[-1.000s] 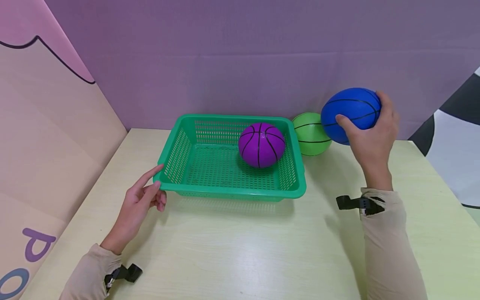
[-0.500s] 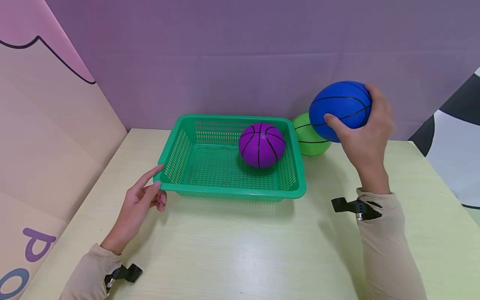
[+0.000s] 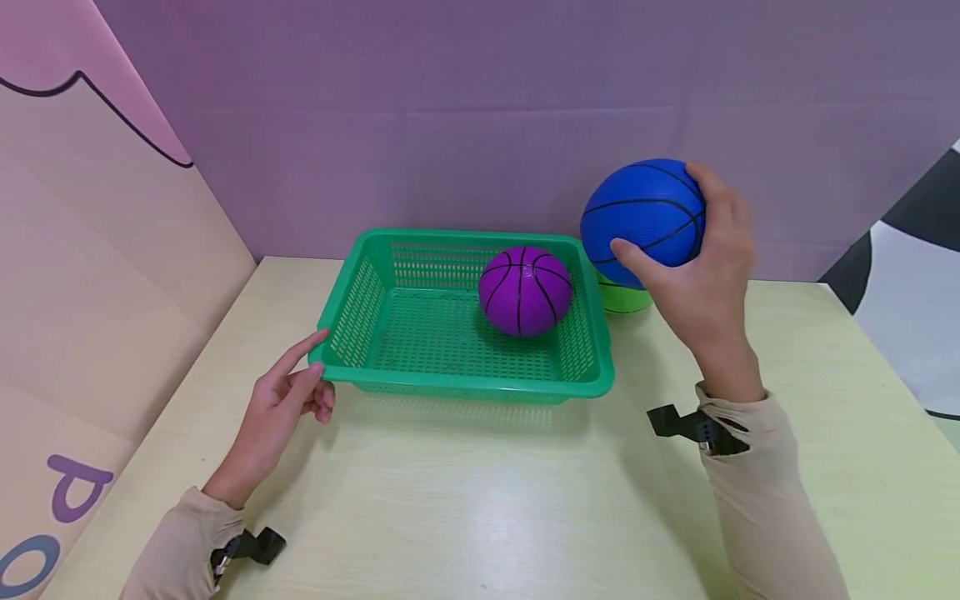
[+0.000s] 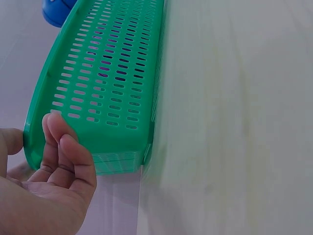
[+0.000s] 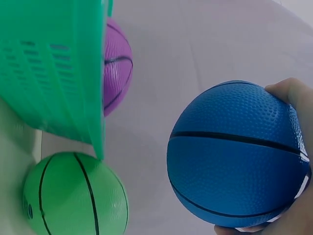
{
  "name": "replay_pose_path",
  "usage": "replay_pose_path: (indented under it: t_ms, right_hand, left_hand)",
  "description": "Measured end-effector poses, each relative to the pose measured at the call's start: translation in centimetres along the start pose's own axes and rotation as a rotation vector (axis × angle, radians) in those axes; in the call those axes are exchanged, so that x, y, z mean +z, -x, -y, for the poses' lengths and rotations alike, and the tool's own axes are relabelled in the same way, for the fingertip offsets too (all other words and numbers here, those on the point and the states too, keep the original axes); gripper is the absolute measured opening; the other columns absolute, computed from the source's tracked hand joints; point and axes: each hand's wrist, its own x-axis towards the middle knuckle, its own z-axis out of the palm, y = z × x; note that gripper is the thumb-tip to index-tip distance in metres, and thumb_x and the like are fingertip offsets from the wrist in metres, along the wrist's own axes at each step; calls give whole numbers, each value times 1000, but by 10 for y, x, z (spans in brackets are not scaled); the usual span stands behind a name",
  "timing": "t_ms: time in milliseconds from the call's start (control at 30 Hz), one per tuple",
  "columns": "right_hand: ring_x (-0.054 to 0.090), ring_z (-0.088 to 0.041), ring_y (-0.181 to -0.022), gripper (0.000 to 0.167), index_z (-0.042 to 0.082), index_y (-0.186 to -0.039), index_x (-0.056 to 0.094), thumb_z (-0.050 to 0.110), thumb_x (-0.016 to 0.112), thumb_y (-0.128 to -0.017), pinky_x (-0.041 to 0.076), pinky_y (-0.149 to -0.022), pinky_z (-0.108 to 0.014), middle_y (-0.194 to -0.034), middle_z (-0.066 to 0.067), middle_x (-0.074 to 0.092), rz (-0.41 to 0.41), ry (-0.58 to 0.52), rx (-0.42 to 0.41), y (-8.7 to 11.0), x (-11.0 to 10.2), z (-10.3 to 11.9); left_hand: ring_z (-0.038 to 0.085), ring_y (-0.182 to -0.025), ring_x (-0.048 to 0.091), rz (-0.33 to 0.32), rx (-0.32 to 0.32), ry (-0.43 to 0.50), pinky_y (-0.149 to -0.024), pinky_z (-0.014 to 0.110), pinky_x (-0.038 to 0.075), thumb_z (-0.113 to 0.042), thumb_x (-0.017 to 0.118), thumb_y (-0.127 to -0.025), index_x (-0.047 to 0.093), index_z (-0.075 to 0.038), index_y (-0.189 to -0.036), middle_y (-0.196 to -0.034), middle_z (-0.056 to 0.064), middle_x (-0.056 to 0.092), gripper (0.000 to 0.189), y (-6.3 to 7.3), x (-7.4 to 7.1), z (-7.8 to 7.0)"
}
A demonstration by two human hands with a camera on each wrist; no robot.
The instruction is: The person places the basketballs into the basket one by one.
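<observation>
My right hand (image 3: 708, 271) grips a blue toy basketball (image 3: 641, 218) from its right side, thumb on the near face and fingers over the back. The ball is raised, overlapping a green ball (image 3: 626, 300) in the head view. That green ball rests on the table just right of a green plastic basket (image 3: 465, 385). Inside the basket, toward its right end, lies a purple ball (image 3: 525, 292). At the basket's near left corner, my left hand (image 3: 273, 408) holds the rim between thumb and index finger; its other fingers curl below the rim, as the left wrist view shows.
The pale wooden table (image 3: 465, 500) carries the basket near its back edge. Directly behind stands a purple backdrop (image 3: 450, 117), and a pink and cream panel (image 3: 97, 250) borders the left side. A black and white panel (image 3: 907, 292) is at the right.
My right hand has carried the blue ball leftward and slightly up, toward the basket, covering more of the green ball. The left hand, basket and purple ball have stayed in place.
</observation>
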Motion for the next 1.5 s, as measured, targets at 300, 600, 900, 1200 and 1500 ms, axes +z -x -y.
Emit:
replay_pose_path:
  t_ms: [300,600,900,1200,1500]
  right_hand:
    - [43,-19,-132,85,34,-146,47,32,88,-71,43,-104,-52,-141,-4,46,79,-33,-58,10,12,18]
    - [39,-21,-134,88,35,-148,43,33,87,-72,45,-100,-58,-146,-5,40,152,-32,-116,22,21,33]
    - [31,-20,-138,99,21,-151,35,31,89,-69,45,-97,-59,-151,-3,39,225,-32,-197,33,33,44]
    - [31,-23,-138,105,19,-152,31,37,89,-65,46,-96,-55,-149,-7,39,318,-44,-305,50,53,51]
    - [31,-27,-138,101,17,-149,38,42,87,-66,47,-95,-56,-151,-7,37,401,-32,-346,66,73,56]
  left_hand:
    - [20,-62,58,2,1,-3,-61,27,55,-15,44,-108,37,-8,-153,-76,15,62,47,0,0,0]
    - [21,-62,58,-1,-2,-12,-61,27,55,-15,44,-108,37,-9,-153,-75,15,62,47,0,0,1]
    - [21,-62,57,1,-1,-22,-61,27,55,-16,44,-108,37,-9,-153,-75,17,62,47,0,-1,1]
    - [21,-61,57,0,-3,-21,-61,27,54,-16,44,-108,37,-9,-153,-76,20,61,47,0,-1,1]
    - [21,-61,58,0,-3,-21,-61,26,54,-16,44,-108,37,-9,-153,-76,19,61,47,1,-1,0]
